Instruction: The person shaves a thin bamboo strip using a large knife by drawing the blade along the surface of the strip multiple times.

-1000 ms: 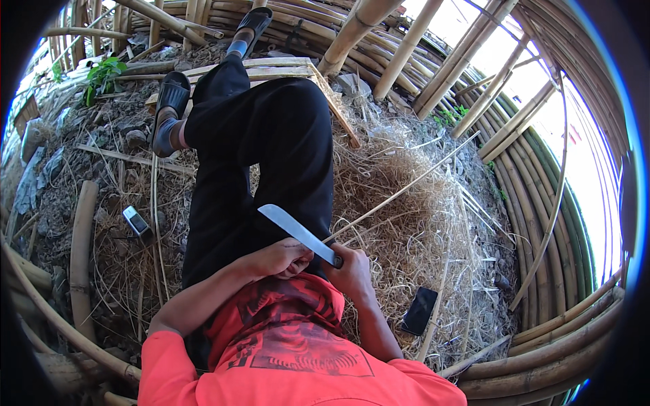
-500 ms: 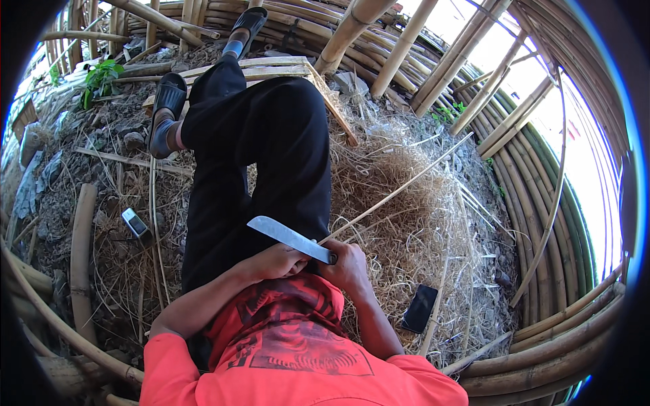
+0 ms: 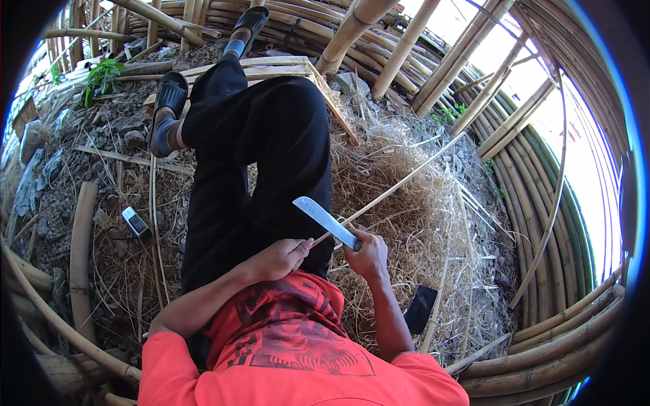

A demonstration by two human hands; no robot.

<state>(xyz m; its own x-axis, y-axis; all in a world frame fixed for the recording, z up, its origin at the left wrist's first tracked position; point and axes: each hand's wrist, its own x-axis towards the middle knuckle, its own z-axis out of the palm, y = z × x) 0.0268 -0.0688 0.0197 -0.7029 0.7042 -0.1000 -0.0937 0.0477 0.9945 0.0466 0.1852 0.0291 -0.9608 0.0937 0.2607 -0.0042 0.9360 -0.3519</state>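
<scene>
My right hand [image 3: 367, 254] is wrapped round the handle of a knife [image 3: 323, 220] with a broad, pale metal blade. The blade points up and to the left, lying across a long thin bamboo strip [image 3: 406, 178]. Near my lap, the strip's lower end is pinched in my left hand [image 3: 284, 258], thumb pressed on top. From there the strip slants away to the upper right, above a heap of curly bamboo shavings [image 3: 386, 169]. Whether the blade touches the strip I cannot tell.
A black phone [image 3: 420, 310] lies on the shavings by my right forearm. To my left are a small silver handset [image 3: 135, 221] and a thick bamboo piece [image 3: 82, 260]. Stacked bamboo poles [image 3: 542, 223] line the right side. A wooden frame [image 3: 271, 70] stands beyond my knee.
My right hand has moved right and slightly up with the knife, away from my left hand. The blade has slid outward along the strip. My left hand stays nearly in place.
</scene>
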